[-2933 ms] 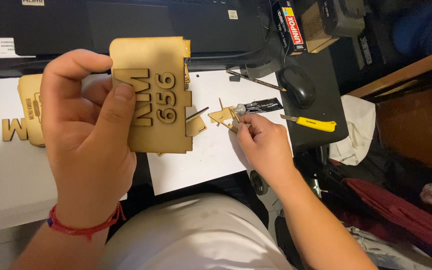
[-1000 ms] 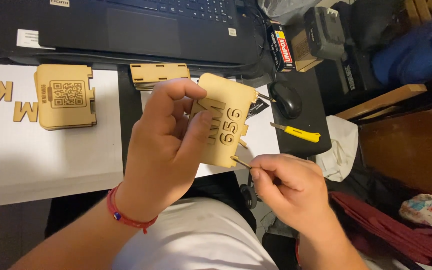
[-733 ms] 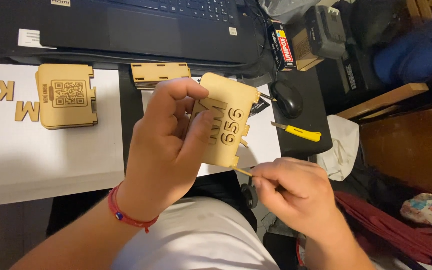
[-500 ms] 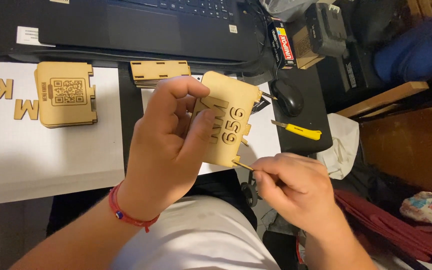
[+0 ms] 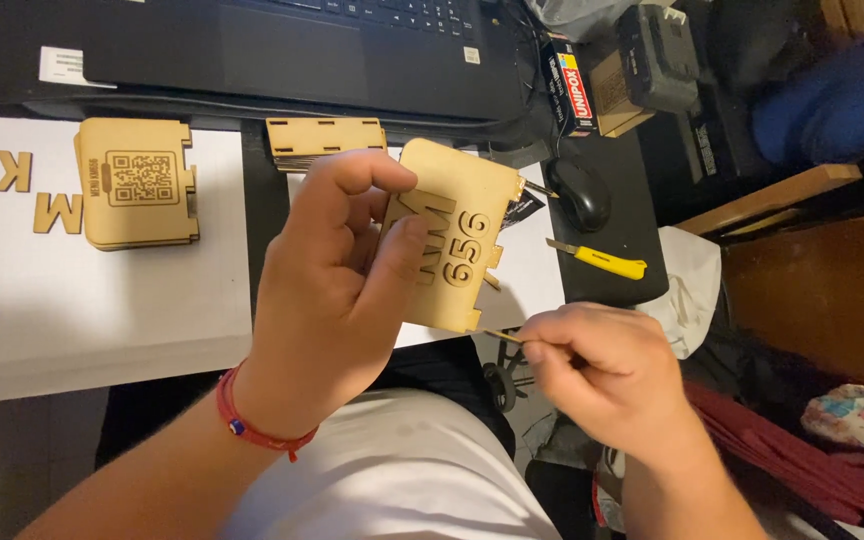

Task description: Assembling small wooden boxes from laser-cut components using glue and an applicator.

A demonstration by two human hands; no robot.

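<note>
My left hand (image 5: 327,290) grips a flat tan wooden panel (image 5: 457,240) with cut-out letters and numerals, held upright above my lap. A red cord bracelet (image 5: 252,428) sits on that wrist. My right hand (image 5: 602,365) pinches a thin wooden stick (image 5: 501,336) whose tip touches the panel's lower right corner.
A stack of wooden panels with a square code pattern (image 5: 137,195) lies on the white sheet (image 5: 102,300), beside loose wooden letters (image 5: 57,212). Another wooden piece (image 5: 325,140) lies before the black laptop (image 5: 292,50). A black mouse (image 5: 579,193) and yellow utility knife (image 5: 597,260) lie to the right.
The view shifted and my left hand lowered the panel toward my lap. My right hand left the table, took the thin stick to the panel's lower corner and worked there.
</note>
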